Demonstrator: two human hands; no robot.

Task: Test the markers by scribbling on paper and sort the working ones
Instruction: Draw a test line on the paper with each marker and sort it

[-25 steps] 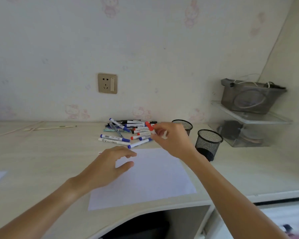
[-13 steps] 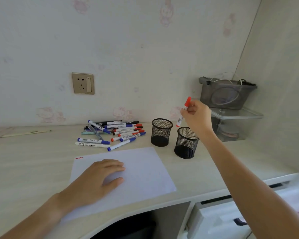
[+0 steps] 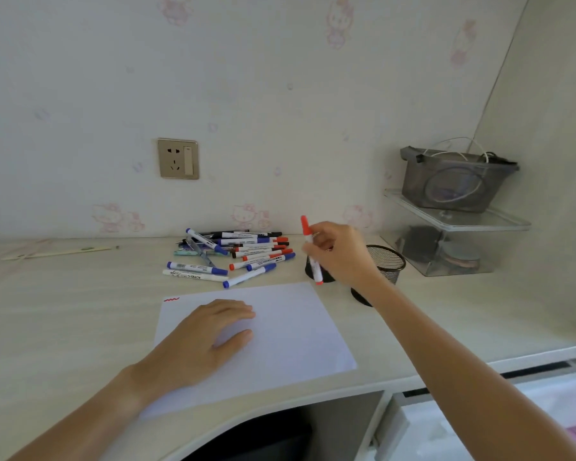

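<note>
My right hand (image 3: 341, 252) grips a capped red marker (image 3: 311, 251), held nearly upright in front of the left black mesh cup (image 3: 325, 277), which it mostly hides. A second mesh cup (image 3: 388, 262) stands just right of that hand. My left hand (image 3: 202, 341) lies flat, fingers apart, on the white paper (image 3: 296, 331). A small red scribble (image 3: 171, 299) marks the paper's far left corner. A pile of red, blue and black markers (image 3: 240, 252) lies on the desk behind the paper.
A wall socket (image 3: 178, 158) sits above the pile. Clear stacked trays (image 3: 453, 241) carry a grey pouch (image 3: 456, 178) at the right wall. A thin stick (image 3: 57, 252) lies far left. The desk's front edge curves around a dark knee gap (image 3: 266, 437).
My right hand carried the red marker from the pile up over the right cup, then brought it down and left to the left cup. My left hand stayed on the paper.
</note>
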